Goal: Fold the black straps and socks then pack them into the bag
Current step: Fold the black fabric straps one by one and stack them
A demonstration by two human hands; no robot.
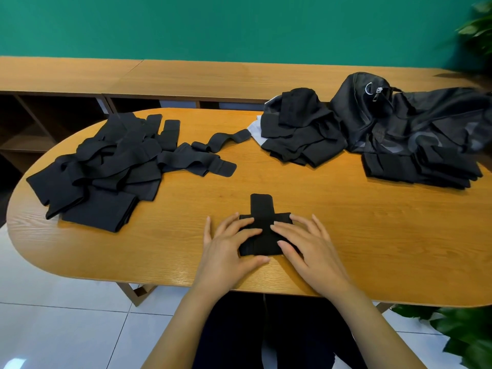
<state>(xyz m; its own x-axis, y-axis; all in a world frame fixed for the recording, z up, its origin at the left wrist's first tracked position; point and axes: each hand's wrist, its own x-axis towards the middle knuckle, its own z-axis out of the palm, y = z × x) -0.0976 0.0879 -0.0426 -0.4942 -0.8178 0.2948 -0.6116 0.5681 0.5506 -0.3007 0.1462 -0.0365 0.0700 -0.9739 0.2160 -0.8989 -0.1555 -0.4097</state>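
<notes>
Your L hand (229,246) & R hand (311,251) both lie flat on the folded black strap (261,209) at the near-ctr of the oval wood table (332,222). Fingers are straight & spread, pressing down on it, nothing gripped in either hand. The strap sits as a squat folded block under your fingertips w/ one end tab sticking out on the far side, so it looks like a cross.

To your left there's a loose heap of black straps & socks (106,166), unfolded & overlapping, w/ one long strap (221,141) trailing out twd the table's middle. Far right of ctr is a pile of folded dark pieces (300,134) w/ a bit of pale fabric showing under its left edge. Just beside that pile, at the far-right, lies the black mesh bag (399,121), slumped, w/ its zip pull & ring (376,91) on top. A neat stack of folded black items (418,169) lies in front of the bag, touching it

Behind the table: a wood shelf unit (186,75) against a green wall; a leafy plant (466,339) at lower right
</notes>
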